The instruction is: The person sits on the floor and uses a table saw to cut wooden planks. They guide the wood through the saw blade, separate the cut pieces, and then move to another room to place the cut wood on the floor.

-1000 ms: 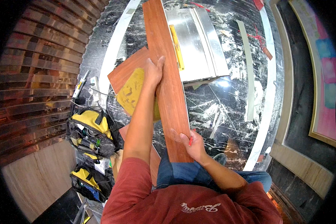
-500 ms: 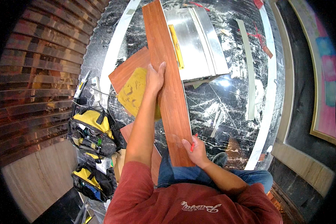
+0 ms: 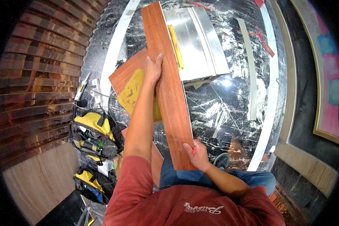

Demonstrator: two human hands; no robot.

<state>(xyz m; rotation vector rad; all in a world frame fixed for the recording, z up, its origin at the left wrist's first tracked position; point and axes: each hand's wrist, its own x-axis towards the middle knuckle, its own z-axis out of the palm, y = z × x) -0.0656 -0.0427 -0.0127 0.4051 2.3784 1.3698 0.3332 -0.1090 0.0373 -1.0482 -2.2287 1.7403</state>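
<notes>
A long reddish-brown wood-grain plank runs from the far side down to my lap, its near end above my jeans. My left hand is closed on its left edge, about a third of the way from the far end. Near the close end, my right hand grips the right edge with the thumb on top. A thin red pencil or marker sticks out of the right hand's fingers. Just right of the plank, a yellow bar, perhaps a level, lies along a silvery metal box or panel.
Another brown board and a yellow stained sheet lie left of the plank. Black-and-yellow tool bags, a caulking tube and a power strip sit farther left. Tape strips mark the black marble floor. A slatted wall stands left.
The plank has shifted slightly left and toward me at its near end, with both hands keeping their hold. Everything else lies as before.
</notes>
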